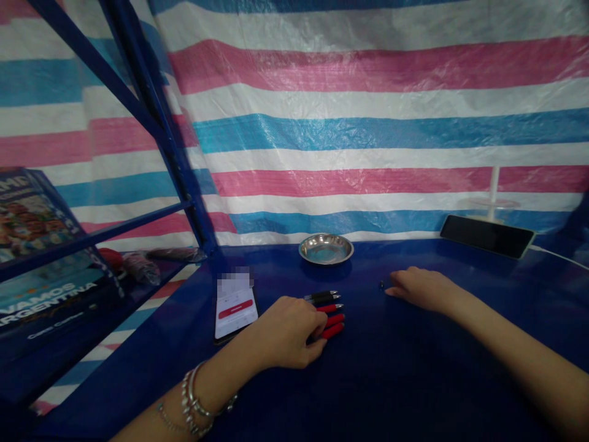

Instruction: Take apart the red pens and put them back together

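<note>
My left hand [292, 331], with bracelets [196, 399] at its wrist, rests on the table with fingers curled over several red pens [334, 330]. Its thumb lies beside the lowest one, and the hand hides the pens' other ends. Just beyond are black pens [324, 296] with silver tips, lying side by side. My right hand [421, 287] rests to the right, thumb and fingers slightly apart and nothing visible between them. A tiny dark piece [381, 285] lies just off its fingertips, too small to name.
A round metal dish [326, 250] stands at the back of the blue table [381, 380]. A lit phone [234, 310] lies left of my left hand. Another phone [488, 236] leans against a lidded cup with a straw [494, 190]. A blue metal frame [177, 166] rises at left.
</note>
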Tool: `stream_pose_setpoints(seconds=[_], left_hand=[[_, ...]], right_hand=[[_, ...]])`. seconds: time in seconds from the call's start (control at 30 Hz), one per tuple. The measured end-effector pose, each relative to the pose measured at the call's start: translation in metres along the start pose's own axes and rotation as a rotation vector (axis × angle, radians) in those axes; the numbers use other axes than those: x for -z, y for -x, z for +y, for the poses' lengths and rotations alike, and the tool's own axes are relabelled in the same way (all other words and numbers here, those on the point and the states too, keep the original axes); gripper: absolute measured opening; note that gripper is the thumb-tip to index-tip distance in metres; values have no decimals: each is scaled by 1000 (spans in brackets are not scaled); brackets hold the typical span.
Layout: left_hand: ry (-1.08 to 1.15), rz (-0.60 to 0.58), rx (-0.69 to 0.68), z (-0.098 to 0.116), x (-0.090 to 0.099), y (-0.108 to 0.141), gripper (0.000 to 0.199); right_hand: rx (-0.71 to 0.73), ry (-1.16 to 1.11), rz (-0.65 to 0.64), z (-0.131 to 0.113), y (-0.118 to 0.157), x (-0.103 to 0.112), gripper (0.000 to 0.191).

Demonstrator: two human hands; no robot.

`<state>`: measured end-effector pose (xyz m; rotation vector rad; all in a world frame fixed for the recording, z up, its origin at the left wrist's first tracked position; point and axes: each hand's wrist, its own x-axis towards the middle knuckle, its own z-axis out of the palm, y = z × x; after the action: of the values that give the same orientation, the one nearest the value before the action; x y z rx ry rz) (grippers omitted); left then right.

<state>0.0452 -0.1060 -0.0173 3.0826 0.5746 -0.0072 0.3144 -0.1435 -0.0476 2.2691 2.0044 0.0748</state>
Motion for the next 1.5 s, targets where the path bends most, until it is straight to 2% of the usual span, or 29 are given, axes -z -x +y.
stream_pose_setpoints(seconds=[0.13,0.27,0.4,0.53,0.67,0.9,1.1,1.5], left_hand=[[-20,0,24,-1,1,0,9],[-3,70,70,-5,-2,-1,16],[-17,173,148,-15,-11,-4,17],[-27,147,188,-25,-21,-5,17],[-21,123,179,-27,-24,-6,16],[47,244,153,-13,-13,-8,17],[103,294,133,-11,-16,-10,19],[-42,231,147,-8,-20,-11,26]], right_hand=[[35,2,118,-2,2,5,31],[205,-174,225,-16,6,12,23],[367,-345,223,-38,10,10,17],[456,-403,206,-53,12,5,14],[445,-410,196,-57,12,3,16],[449,-605,216,-62,14,5,26],[455,-686,225,-67,15,7,33],[440,-503,349,-64,16,5,13]])
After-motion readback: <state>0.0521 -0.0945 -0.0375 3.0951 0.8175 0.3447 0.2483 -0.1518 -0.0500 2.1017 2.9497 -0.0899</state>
